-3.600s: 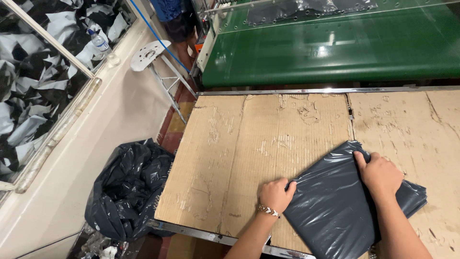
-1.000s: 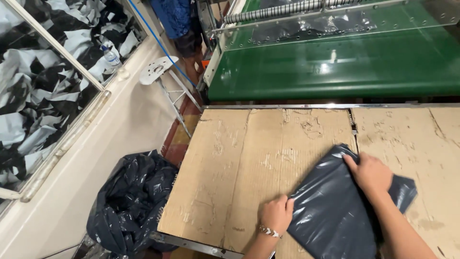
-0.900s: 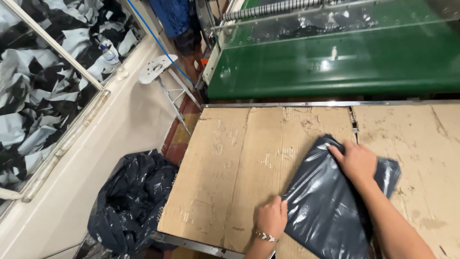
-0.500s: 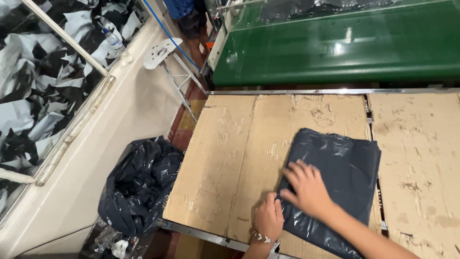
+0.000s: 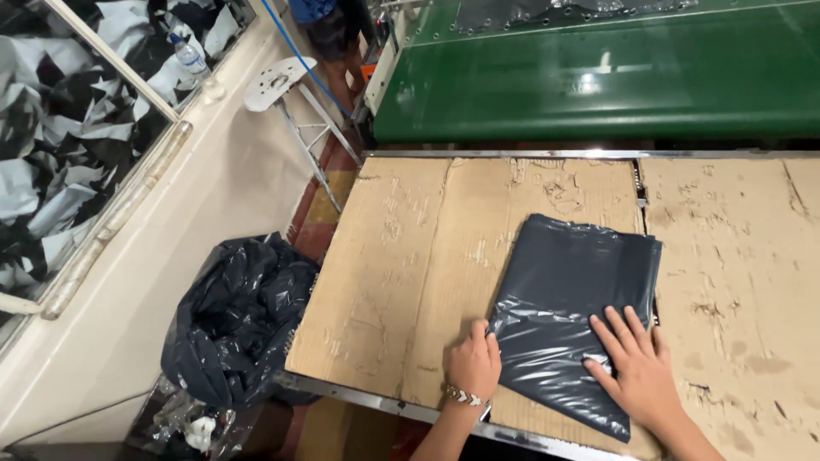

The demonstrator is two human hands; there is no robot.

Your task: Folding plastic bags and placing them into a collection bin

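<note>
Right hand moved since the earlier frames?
Yes. The right hand has come back from the far corner of the grey bag to its near edge, away from the green conveyor, and lies flat on it.

Around your counter: the belt, the bin bag and the stool.
Ahead of you a green conveyor belt (image 5: 615,77) runs along the far edge of the cardboard-covered counter (image 5: 401,273). To your left, a black bin bag (image 5: 239,316) sits on the floor just beside the counter's corner, and a white metal stool (image 5: 286,94) stands further back. A plastic bottle (image 5: 190,58) rests on the ledge by the window (image 5: 77,128).
</note>
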